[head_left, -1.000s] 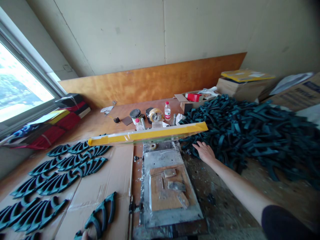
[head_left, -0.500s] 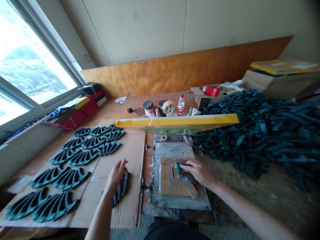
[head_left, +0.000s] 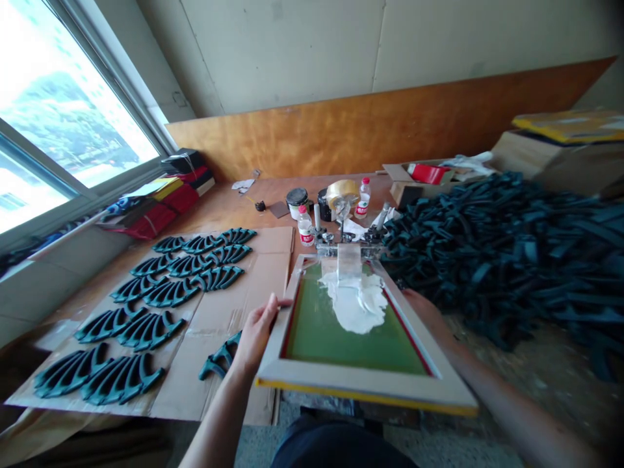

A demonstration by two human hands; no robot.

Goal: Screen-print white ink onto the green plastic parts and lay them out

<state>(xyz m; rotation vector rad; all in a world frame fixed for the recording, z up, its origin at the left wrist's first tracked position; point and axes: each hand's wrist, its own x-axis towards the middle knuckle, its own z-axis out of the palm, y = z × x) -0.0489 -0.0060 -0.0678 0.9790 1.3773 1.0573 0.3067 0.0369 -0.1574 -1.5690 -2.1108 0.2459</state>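
A silk-screen printing frame [head_left: 361, 381] lies tilted in front of me, its near edge toward my body. Its green mesh [head_left: 312, 344] carries a thick pool of white ink [head_left: 353, 315], and a pale squeegee-like blade [head_left: 349, 263] stands at the far end. My left hand [head_left: 256, 331] grips the frame's left rim with thumb and fingers. At the right rim is my right hand [head_left: 426, 315], its fingers hidden behind the frame. The board and dark green piece beneath are covered. Left of my left wrist, several dark green curved handle-like parts [head_left: 219, 357] lie on cardboard.
Rows of the same parts [head_left: 141, 325] cover the cardboard sheet [head_left: 263, 253] at left. A large loose pile [head_left: 492, 253] fills the right. Behind the frame stand bottles [head_left: 305, 227], a paint can [head_left: 296, 201] and a tape roll [head_left: 342, 193]. An open carton [head_left: 404, 193] sits behind the pile.
The raised frame has come down toward me, over the board and the green piece. My left hand has moved right onto its rim; my right hand has shifted from the piece to the right edge.
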